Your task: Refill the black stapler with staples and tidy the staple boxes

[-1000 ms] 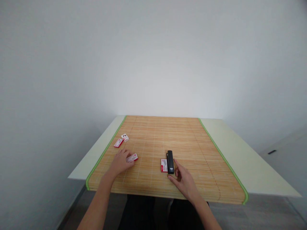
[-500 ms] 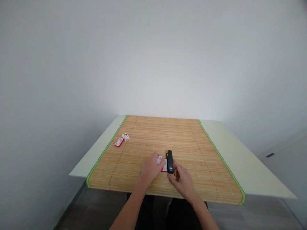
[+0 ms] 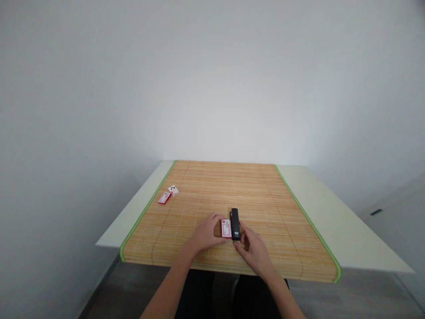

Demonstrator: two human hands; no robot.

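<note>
Bamboo mat [image 3: 265, 195] on pale table [image 3: 335, 221]

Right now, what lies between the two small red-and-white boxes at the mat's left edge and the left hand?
In the head view, only bare bamboo mat lies between the two small red-and-white boxes and the left hand.

Single head-worn view, looking forward and down, table [image 3: 335, 221] at arm's reach; wall beyond

black stapler [image 3: 235, 223] flat on mat | red-white box [image 3: 226, 228] touching its left
</note>
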